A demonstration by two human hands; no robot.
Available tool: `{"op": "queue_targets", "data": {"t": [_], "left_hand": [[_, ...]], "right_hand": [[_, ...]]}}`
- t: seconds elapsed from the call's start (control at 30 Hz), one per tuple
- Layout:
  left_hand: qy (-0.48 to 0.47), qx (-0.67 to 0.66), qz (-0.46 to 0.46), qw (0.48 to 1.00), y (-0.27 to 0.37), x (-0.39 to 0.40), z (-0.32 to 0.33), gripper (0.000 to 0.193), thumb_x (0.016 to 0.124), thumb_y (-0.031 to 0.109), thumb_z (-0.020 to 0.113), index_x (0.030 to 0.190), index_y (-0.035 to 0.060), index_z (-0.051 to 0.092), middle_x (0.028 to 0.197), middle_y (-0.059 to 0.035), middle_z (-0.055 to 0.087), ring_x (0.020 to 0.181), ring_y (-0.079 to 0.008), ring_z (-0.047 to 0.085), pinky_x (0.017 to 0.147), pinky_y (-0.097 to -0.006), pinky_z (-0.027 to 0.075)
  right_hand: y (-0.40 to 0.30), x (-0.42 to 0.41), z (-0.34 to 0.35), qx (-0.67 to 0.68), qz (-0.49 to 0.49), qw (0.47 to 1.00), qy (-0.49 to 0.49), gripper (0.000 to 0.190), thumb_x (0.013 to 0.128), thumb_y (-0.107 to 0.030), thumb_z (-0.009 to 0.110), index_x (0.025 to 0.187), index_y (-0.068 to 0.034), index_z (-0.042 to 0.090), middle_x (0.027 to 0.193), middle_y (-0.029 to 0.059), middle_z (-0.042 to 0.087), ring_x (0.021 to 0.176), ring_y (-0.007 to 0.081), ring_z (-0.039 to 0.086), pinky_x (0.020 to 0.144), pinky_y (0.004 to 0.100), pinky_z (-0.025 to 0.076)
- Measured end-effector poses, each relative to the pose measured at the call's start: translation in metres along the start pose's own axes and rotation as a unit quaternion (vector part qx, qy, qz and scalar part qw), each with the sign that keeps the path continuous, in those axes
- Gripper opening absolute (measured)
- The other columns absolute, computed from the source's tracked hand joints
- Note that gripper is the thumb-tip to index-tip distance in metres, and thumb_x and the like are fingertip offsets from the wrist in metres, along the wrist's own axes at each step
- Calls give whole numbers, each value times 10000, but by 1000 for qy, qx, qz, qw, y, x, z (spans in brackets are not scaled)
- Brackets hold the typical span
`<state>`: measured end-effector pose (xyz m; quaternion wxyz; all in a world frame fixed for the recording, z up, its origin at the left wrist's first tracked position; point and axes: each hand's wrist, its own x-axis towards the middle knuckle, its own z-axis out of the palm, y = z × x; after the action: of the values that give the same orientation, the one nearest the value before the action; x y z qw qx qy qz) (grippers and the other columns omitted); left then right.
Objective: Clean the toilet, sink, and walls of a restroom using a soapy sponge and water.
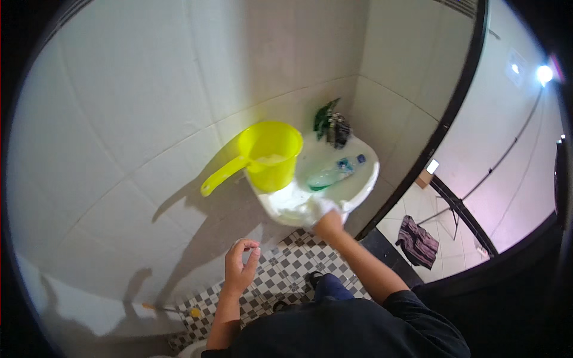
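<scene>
In the head view, my right hand point(328, 219) reaches over the front rim of a white wall sink point(374, 176). It is blurred and mostly covered in white, perhaps foam or a cloth, so its fingers are hidden. My left hand point(242, 264) is raised left of the sink, fingers curled, thumb near the fingertips, nothing seen in it. A yellow plastic water dipper point(273, 168) stands on the sink's left side, its handle pointing left; something pale lies inside. A clear plastic bottle point(333, 173) with a blue cap lies in the basin. Dark crumpled packets point(333, 125) sit at the back corner.
Tiled walls point(156, 89) enclose the sink behind and at the right. A dark door frame point(447, 121) stands at the right, with a striped cloth point(417, 244) on the floor beyond. A brush with a yellow head point(195, 312) rests low at the left by the checkered floor point(286, 268).
</scene>
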<state>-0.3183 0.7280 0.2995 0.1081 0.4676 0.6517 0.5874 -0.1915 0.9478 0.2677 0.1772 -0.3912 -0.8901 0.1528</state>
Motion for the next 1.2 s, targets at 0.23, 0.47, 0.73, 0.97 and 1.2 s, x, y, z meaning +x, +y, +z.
{"op": "queue_targets", "data": {"t": [0.23, 0.47, 0.73, 0.97, 1.2], "left_hand": [[-105, -1, 68, 992, 14, 57, 52, 138, 785, 125, 559, 858, 9, 545, 842, -109, 591, 793, -236, 562, 735, -304, 434], [-142, 24, 87, 986, 31, 112, 104, 114, 751, 77, 560, 842, 10, 545, 848, -110, 592, 802, -223, 565, 739, -302, 436], [-180, 46, 131, 974, 49, 177, 188, 129, 740, 88, 585, 841, 19, 544, 869, -120, 593, 814, -251, 571, 749, -310, 438], [-203, 32, 139, 969, 64, 208, 234, 138, 740, 97, 595, 841, 20, 541, 868, -118, 590, 841, -281, 562, 758, -334, 434], [-214, 83, 126, 965, 62, 218, 245, 173, 748, 138, 615, 856, 28, 536, 884, -116, 588, 869, -302, 553, 764, -359, 431]], "right_hand": [[80, 9, -48, 125, -120, 984, 48, 395, 656, -186, 649, 1000, -63, 498, 897, 167, 570, 880, 355, 539, 767, 405, 421], [190, 91, -173, -97, -83, 987, 95, 789, 557, -233, 749, 1243, -102, 383, 1034, 163, 535, 982, 335, 506, 836, 401, 398], [265, 203, -383, -440, -35, 766, 467, 504, 720, -507, 538, 1139, -229, 509, 1207, 69, 428, 1151, 270, 354, 971, 474, 181], [354, 211, -199, -407, -224, 873, 149, 446, 863, -392, 358, 1245, -164, 397, 1339, 49, 329, 1203, 258, 344, 987, 495, 252], [241, 272, -366, -457, -173, 797, 356, 431, 730, -148, 561, 1156, -170, 499, 1334, 94, 347, 1263, 259, 269, 1037, 557, 32]]}}
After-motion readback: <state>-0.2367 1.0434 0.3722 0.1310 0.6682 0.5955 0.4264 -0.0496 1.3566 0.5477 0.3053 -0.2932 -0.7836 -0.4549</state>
